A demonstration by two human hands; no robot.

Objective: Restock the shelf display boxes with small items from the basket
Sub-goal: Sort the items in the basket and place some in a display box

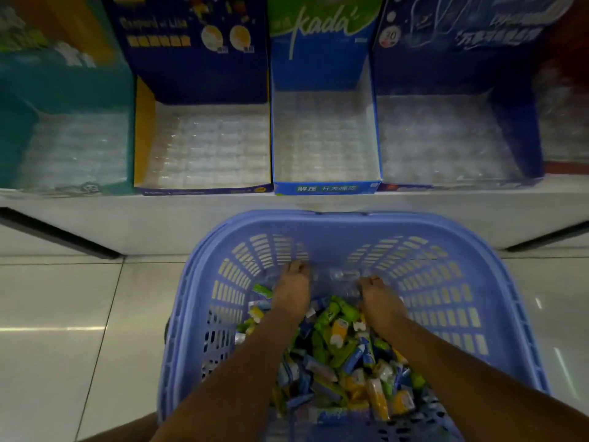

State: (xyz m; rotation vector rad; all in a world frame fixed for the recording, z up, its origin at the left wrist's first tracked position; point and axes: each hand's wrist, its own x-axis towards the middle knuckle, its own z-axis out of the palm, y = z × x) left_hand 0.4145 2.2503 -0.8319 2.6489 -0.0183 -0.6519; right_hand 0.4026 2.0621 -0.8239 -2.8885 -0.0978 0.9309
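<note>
A lilac plastic basket point(452, 260) stands on the floor below the shelf. It holds a heap of small wrapped items point(344, 355) in green, blue, yellow and white. Both my arms reach into its far end. My left hand point(291, 290) and my right hand point(381, 299) have their fingers curled down on the two ends of a clear plastic tray point(338, 277) lying on the heap. On the shelf above, several open display boxes stand side by side: a navy one point(204, 189), a blue one point(325, 188) and another navy one point(516, 129), each lined with a clear tray.
A teal display box point(63, 90) stands at the far left of the shelf. The white shelf front point(127, 224) runs across just beyond the basket. Glossy floor tiles point(63, 330) lie on both sides of the basket.
</note>
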